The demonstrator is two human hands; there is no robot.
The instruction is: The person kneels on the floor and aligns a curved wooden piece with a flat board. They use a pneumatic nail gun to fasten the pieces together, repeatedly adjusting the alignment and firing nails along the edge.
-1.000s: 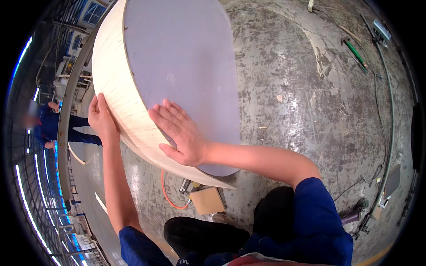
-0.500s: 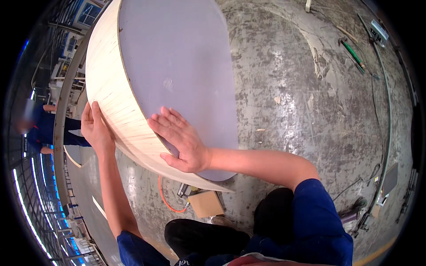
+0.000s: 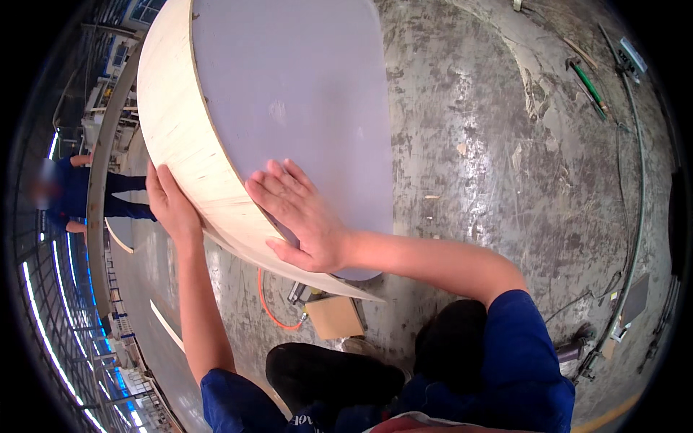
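Note:
A large grey board (image 3: pixel 289 86) with a rounded outline stands in front of me, a pale curved plywood strip (image 3: pixel 173 101) running along its left edge. My left hand (image 3: pixel 177 209) is at the strip's outer edge, with its thumb against the wood and its other fingers partly hidden. My right hand (image 3: pixel 303 220) lies over the seam between strip and board. Its fingers are stretched out and its thumb is apart, on the strip's side. The strip's lower end tapers to a free tip near my knees.
Below the strip are a small brown block (image 3: pixel 334 317) and an orange hose (image 3: pixel 268 307). A green-handled hammer (image 3: pixel 588 85) lies on the stained floor (image 3: pixel 462 166) at far right, near a long hose (image 3: pixel 639 166). Another person (image 3: pixel 72 187) stands at left behind a curved band (image 3: pixel 97 195).
The view has shifted a little, so the hammer and the block sit slightly differently in it. Both hands stay on the strip, with the right hand's fingers slightly farther up.

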